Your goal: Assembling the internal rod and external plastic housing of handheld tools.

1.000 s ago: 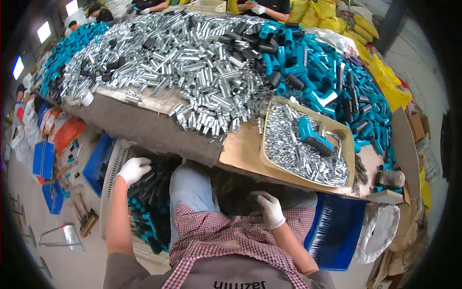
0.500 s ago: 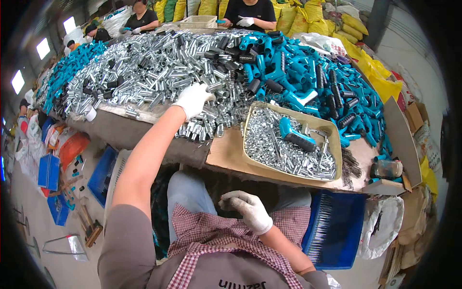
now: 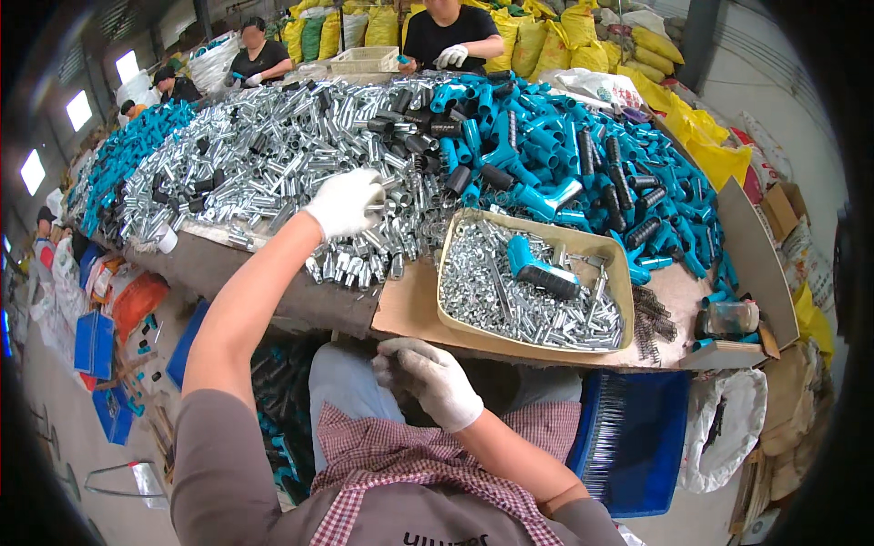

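My left hand [image 3: 348, 204], in a white glove, reaches over the near edge of a heap of shiny metal sleeves [image 3: 273, 150]. Its fingers are bent together among the parts; whatever they grip is hidden. Above my lap is my right hand [image 3: 430, 380], also gloved, with darkened fingertips. Those fingers curl closed, and I cannot make out anything in them. Right of my left hand, a cream tray [image 3: 446, 305] holds many small metal pins, with a teal and black tool housing [image 3: 543, 269] lying on top.
Teal plastic housings [image 3: 537, 136] are heaped at the right. Loose springs [image 3: 652, 318] lie beside the tray. A blue bin [image 3: 642, 446] with metal rods stands below the table edge at right. Across the table a co-worker [image 3: 446, 41] handles parts near a cream crate [image 3: 364, 61].
My left hand has shifted slightly left and lower in view, staying at the metal heap. My right hand has come up and left from my lap, nearer the table edge. The view has shifted slightly.
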The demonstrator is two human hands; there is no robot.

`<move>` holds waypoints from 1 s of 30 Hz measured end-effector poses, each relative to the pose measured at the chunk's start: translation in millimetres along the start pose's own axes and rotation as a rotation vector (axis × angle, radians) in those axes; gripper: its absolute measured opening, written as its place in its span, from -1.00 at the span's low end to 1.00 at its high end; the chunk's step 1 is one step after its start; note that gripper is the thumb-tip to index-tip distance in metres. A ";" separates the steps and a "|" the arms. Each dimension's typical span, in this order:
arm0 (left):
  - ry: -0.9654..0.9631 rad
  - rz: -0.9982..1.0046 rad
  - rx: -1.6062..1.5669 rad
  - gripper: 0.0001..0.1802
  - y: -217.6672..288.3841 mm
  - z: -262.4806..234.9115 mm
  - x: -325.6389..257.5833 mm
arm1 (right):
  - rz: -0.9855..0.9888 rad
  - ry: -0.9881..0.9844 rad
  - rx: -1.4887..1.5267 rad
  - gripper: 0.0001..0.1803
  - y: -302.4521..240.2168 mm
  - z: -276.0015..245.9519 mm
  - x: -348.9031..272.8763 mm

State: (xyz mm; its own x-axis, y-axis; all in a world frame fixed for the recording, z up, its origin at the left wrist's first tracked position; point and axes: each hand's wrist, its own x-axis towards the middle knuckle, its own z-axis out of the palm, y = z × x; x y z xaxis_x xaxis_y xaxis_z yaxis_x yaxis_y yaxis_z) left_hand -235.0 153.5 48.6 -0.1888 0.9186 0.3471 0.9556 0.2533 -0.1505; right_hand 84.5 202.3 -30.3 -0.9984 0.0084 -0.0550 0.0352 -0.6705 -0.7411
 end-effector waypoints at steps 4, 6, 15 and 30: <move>-0.015 -0.256 -0.569 -0.74 52.9 -36.2 -23.0 | -0.083 0.017 0.163 -0.33 5.0 -9.8 15.7; -0.259 -0.165 -0.757 -0.69 77.5 -56.6 -37.2 | -0.114 -0.018 0.257 -0.31 -0.2 -4.8 22.1; 0.022 -0.498 -0.148 -0.71 -18.9 29.9 44.0 | -0.088 0.014 0.098 -0.40 9.7 -8.7 11.3; -0.400 -0.782 -0.115 -0.37 29.4 29.8 120.8 | 0.352 0.045 0.214 -0.28 17.9 -9.7 -33.2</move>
State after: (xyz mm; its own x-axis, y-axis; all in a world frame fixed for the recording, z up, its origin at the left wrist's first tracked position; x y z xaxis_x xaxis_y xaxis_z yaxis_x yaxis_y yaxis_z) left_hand -236.5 281.0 58.5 -0.8419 0.5380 -0.0415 0.5327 0.8409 0.0960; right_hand 118.7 197.2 -48.2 -0.9241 -0.2194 -0.3129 0.3593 -0.7774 -0.5163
